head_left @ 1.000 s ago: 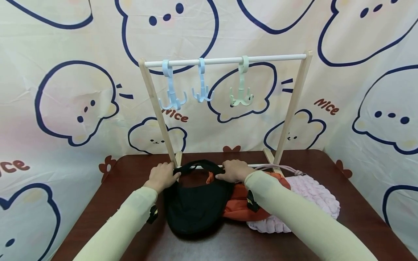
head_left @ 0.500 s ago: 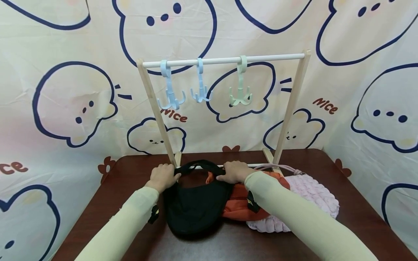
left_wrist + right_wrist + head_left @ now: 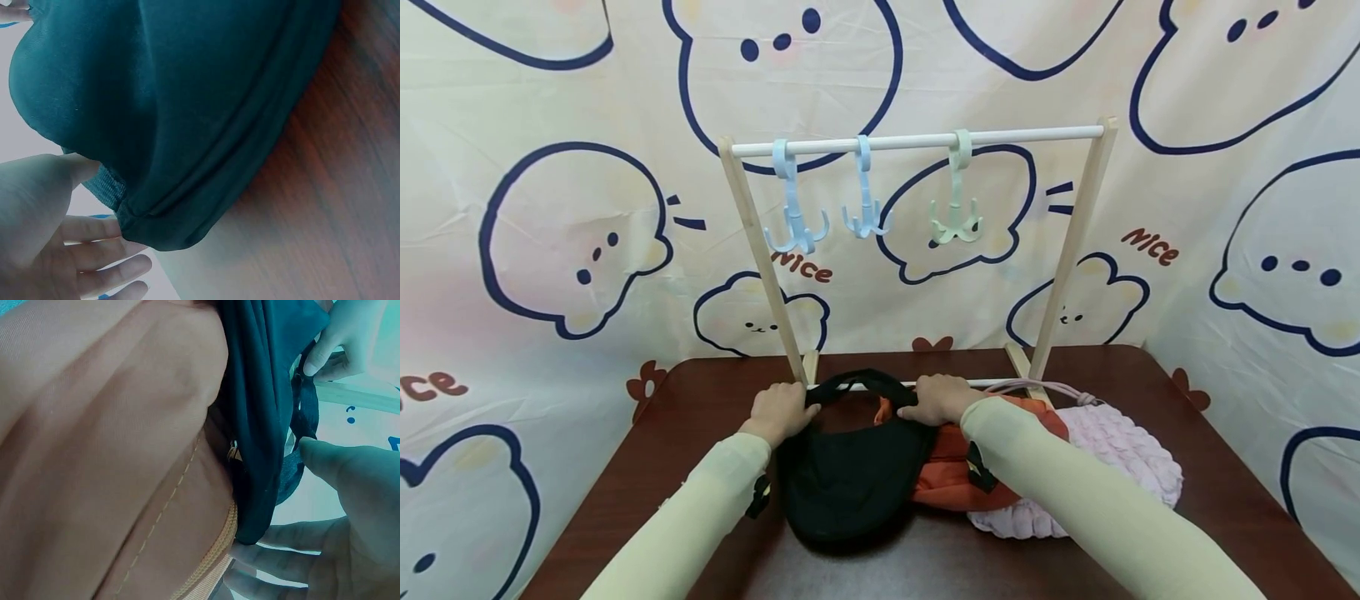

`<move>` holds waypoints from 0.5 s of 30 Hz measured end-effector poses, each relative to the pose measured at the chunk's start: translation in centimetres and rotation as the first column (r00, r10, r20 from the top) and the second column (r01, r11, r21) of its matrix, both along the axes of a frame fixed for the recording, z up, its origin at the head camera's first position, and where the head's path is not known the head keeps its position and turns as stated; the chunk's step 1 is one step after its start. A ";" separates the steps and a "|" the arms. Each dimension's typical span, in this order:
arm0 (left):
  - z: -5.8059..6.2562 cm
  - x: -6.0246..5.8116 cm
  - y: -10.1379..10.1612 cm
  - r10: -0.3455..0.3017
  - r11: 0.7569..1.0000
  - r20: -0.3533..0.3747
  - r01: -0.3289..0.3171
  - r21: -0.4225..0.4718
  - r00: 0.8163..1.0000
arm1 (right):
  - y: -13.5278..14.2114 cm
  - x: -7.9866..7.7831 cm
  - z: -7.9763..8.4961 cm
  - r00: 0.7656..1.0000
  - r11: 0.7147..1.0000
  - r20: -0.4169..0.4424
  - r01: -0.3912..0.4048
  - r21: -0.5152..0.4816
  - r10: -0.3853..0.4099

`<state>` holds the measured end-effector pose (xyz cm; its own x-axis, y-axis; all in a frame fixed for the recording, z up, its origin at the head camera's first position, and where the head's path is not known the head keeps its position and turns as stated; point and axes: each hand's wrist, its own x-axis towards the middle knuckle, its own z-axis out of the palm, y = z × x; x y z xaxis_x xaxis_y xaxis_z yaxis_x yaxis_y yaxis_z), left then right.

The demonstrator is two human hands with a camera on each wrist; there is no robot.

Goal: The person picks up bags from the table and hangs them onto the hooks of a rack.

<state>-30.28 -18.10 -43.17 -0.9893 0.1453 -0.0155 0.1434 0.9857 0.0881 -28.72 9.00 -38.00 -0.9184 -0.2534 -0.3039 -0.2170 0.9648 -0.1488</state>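
Note:
A black shoulder bag (image 3: pixel 850 487) lies on the brown table, its strap (image 3: pixel 868 380) arched up in a loop. My left hand (image 3: pixel 778 412) pinches the strap's left end; in the left wrist view the thumb lies on the near side, with the fingers behind, partly spread. At the strap's right end, my right hand (image 3: pixel 942 400) holds it between thumb and fingers, also seen close in the right wrist view. An orange bag (image 3: pixel 951 471) with a zipper (image 3: pixel 215 550) lies against the black one, partly hidden under my right forearm.
A pink puffy bag (image 3: pixel 1123 450) lies to the right, partly under the orange one. Behind stands a wooden rack with a white top bar (image 3: pixel 1030 135), carrying two blue hooks (image 3: pixel 793 200) and a green hook (image 3: pixel 956 196). A patterned cloth (image 3: pixel 587 250) closes off the back.
My left hand has shifted slightly to the right, still on the strap. The right hand and the bags look nearly unchanged.

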 end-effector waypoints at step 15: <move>-0.9 -0.4 -0.5 0.029 0.996 0.037 -0.032 0.085 0.999 | -0.3 0.2 -0.1 1.000 1.000 -0.004 -0.003 0.000 0.003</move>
<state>-30.64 -18.63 -44.03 -0.9922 0.1176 -0.0401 0.1088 0.9782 0.1771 -28.57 8.67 -38.07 -0.9186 -0.2564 -0.3007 -0.2206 0.9641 -0.1481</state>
